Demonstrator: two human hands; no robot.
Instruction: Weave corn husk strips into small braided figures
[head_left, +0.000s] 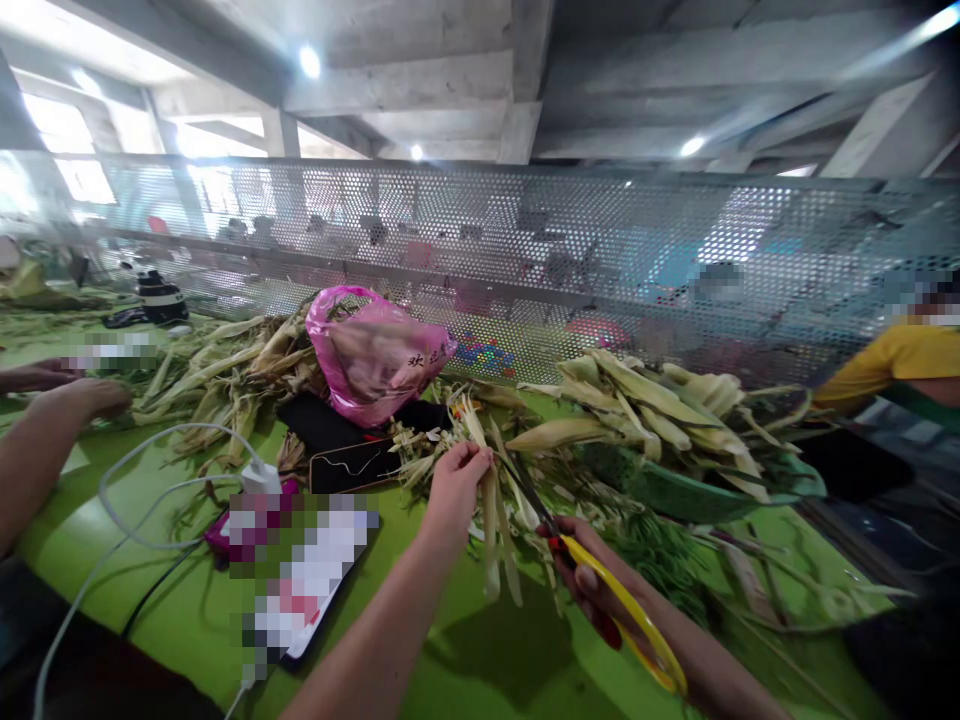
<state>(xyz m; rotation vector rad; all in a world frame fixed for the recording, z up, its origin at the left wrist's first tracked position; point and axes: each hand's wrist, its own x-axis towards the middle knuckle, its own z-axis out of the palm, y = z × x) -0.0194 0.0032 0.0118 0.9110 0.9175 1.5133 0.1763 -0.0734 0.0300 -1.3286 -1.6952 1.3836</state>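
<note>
Head view: your left hand (pixel 456 480) pinches pale husk strips (pixel 491 530), their long axis running down toward you. Just right of them, your right hand (pixel 579 588) grips yellow-handled scissors (pixel 600 570), blades slanting up-left beside the strips; you cannot tell whether they touch. Bare green surface (pixel 480 650) lies below; a husk-filled basket (pixel 660 492) bounds the right.

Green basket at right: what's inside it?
Pale husks lie heaped in the green basket, some reaching past its rim. They cover the basket's bottom, so anything beneath cannot be seen.
</note>
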